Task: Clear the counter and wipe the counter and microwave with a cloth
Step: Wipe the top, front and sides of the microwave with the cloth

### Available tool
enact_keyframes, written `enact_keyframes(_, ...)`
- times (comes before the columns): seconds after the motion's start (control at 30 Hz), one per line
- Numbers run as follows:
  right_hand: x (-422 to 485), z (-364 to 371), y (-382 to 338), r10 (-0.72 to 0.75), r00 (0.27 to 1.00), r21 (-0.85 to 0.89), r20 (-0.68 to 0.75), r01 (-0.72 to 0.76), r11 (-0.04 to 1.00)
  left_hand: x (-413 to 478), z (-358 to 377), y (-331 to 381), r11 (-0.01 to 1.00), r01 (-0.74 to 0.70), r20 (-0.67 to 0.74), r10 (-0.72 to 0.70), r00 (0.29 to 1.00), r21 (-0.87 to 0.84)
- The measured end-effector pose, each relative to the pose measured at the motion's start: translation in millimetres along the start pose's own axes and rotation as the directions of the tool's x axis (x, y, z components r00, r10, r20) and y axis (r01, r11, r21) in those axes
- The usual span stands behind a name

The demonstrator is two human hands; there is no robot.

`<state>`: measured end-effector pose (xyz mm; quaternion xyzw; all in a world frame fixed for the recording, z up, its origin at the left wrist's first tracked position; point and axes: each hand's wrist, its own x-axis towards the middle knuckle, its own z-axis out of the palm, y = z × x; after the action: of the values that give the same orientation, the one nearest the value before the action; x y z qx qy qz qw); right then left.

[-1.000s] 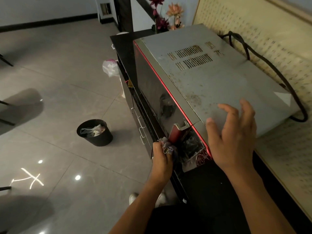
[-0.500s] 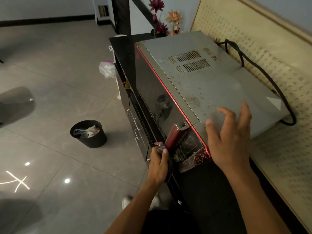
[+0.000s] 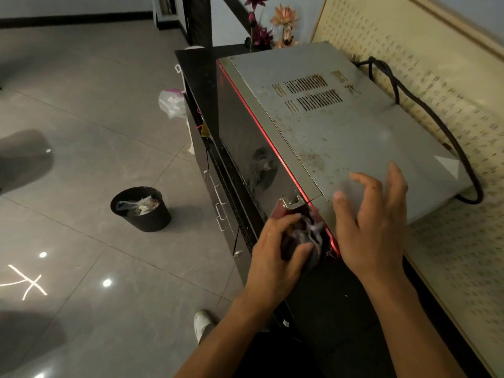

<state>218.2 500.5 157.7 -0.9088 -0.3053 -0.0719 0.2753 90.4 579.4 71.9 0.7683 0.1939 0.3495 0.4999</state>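
A grey metal microwave (image 3: 341,132) with a dark glass door and red trim stands on a black counter (image 3: 335,301). Its top is speckled with grime. My left hand (image 3: 275,257) grips a bunched dark cloth (image 3: 306,236) and presses it against the control panel at the microwave's near front corner. My right hand (image 3: 373,227) rests on the near top edge of the microwave with its fingers spread.
A black power cord (image 3: 436,126) loops behind the microwave along a cream patterned board (image 3: 450,241). Artificial flowers (image 3: 272,25) stand at the counter's far end. On the tiled floor to the left sit a black waste bin (image 3: 141,208) and a plastic bag (image 3: 171,102).
My left hand has carried the cloth from the lower front of the microwave up and right onto the control panel. My right hand has stayed on the top.
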Motion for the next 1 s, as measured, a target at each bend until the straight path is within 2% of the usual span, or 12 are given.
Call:
enact_keyframes(0.07,0,0,0,0.007,1.0,-0.004,-0.004,-0.007,1.0,-9,5,-15,0.993,0.116,0.096,-0.116,0.989,0.006)
enact_keyframes(0.17,0,0,0,0.009,1.0,-0.005,-0.009,-0.009,1.0,-24,9,-38,0.963,0.267,0.142,-0.269,0.953,0.033)
enact_keyframes(0.33,0,1,-1,0.016,0.999,0.008,-0.031,-0.016,1.0,-34,16,-28,0.917,0.391,0.036,-0.389,0.92,-0.078)
enact_keyframes(0.4,0,1,-1,0.012,0.999,0.015,-0.039,-0.011,1.0,-28,16,-12,0.953,0.272,-0.031,-0.278,0.96,-0.133)
enact_keyframes(0.47,1,2,0,0.009,0.999,0.026,-0.04,-0.008,1.0,-20,19,9,0.988,0.035,-0.084,-0.048,0.995,-0.15)
enact_keyframes(0.53,1,2,1,0.001,0.999,0.02,-0.039,0.0,1.0,-15,28,24,0.98,-0.133,-0.12,0.116,0.986,-0.146)
enact_keyframes(0.6,1,2,1,-0.01,0.999,0.01,-0.039,0.01,1.0,-12,33,28,0.973,-0.144,-0.152,0.117,0.982,-0.183)
enact_keyframes(0.7,1,1,-1,-0.008,0.999,-0.002,-0.032,0.008,1.0,-11,32,19,0.964,-0.017,-0.227,-0.046,0.973,-0.267)
enact_keyframes(0.77,0,1,-1,0.004,0.999,-0.003,-0.034,-0.004,1.0,-11,31,11,0.911,0.146,-0.243,-0.253,0.936,-0.385)
enact_keyframes(0.9,0,1,-2,0.013,0.999,0.001,-0.049,-0.013,1.0,-10,33,9,0.616,0.452,-0.091,-0.649,0.755,-0.645)
enact_keyframes(0.93,0,1,-2,0.016,0.999,0.001,-0.05,-0.016,1.0,-10,32,7,0.571,0.496,-0.053,-0.689,0.723,-0.654)
enact_keyframes(1.0,0,1,-3,0.019,0.999,-0.001,-0.049,-0.019,1.0,-8,24,4,0.557,0.545,0.014,-0.691,0.723,-0.626)
